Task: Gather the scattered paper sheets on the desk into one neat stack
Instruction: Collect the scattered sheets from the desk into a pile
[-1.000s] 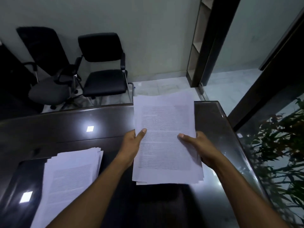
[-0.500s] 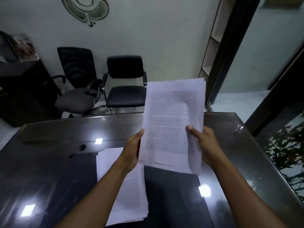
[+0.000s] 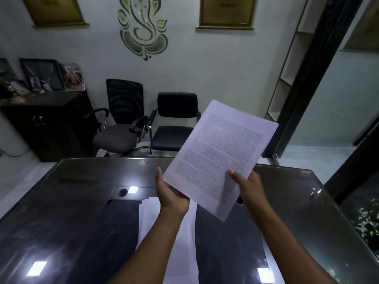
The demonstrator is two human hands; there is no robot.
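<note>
I hold a bundle of printed white sheets (image 3: 219,154) up in the air above the dark glossy desk (image 3: 71,212), tilted to the right. My left hand (image 3: 170,193) supports its lower left corner from beneath, thumb along the edge. My right hand (image 3: 246,187) grips the lower right edge, thumb on the printed face. A second pile of sheets (image 3: 184,242) lies flat on the desk under my left forearm, its edges slightly fanned and partly hidden by the arm.
Two black chairs (image 3: 174,124) stand beyond the desk's far edge. A dark cabinet (image 3: 47,124) with framed pictures is at the left. A shelf unit (image 3: 287,83) and dark door frame rise at the right, with a plant (image 3: 367,220) at the right edge.
The bundle has been lifted from the desk and tilted to the right. The view has swung up and left, bringing the lying pile under my left arm.
</note>
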